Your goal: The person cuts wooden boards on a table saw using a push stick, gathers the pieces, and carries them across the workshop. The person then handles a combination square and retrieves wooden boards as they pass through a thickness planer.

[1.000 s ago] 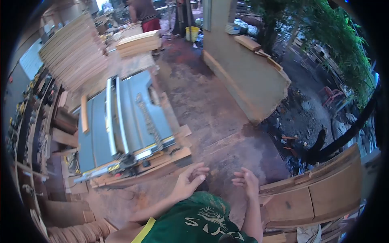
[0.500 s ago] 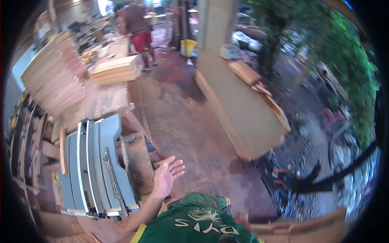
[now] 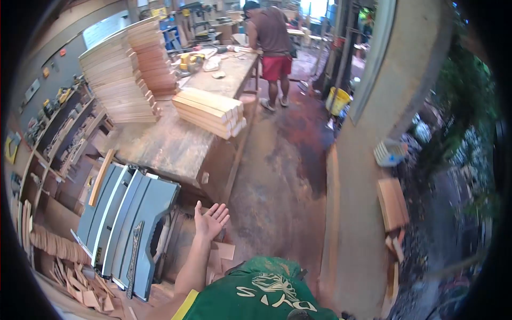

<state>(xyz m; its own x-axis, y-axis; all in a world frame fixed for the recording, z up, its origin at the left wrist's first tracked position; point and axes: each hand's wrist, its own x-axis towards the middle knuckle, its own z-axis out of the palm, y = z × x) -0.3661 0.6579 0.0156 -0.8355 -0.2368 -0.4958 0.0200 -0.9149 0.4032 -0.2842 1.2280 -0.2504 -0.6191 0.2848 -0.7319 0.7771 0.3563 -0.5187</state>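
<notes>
Closest is the green shirt (image 3: 266,290) of the person, w/ white print on the chest. The L hand (image 3: 210,223) is stretched forward, palm turned up, its fingers lightly spread and the thumb apart from them. About the R hand's fingers I cannot tell, as the view doesn't show them. Just below the L hand in the view is a flat wood pc (image 3: 224,250).

The table saw (image 3: 152,210) is on the left, nr the L hand, w/ its grey top facing up. On this top lies a dark patterned strip (image 3: 134,256), and at its far left edge a narrow wood strip (image 3: 101,178). Wood scraps (image 3: 85,288) lie in a heap at lower left.

Behind the saw comes the workbench (image 3: 160,152), carrying a low pile of wood bars (image 3: 205,112) and, further left, tall wood stacks (image 3: 114,80). On the right runs a low wall (image 3: 354,213), w/ a wood block (image 3: 392,202) and a white basket (image 3: 390,153) along its outer side.

In the bkgd, a yellow bucket (image 3: 337,100) is nr a post, and another person (image 3: 272,32) in red shorts bends at the workbench's far end.
</notes>
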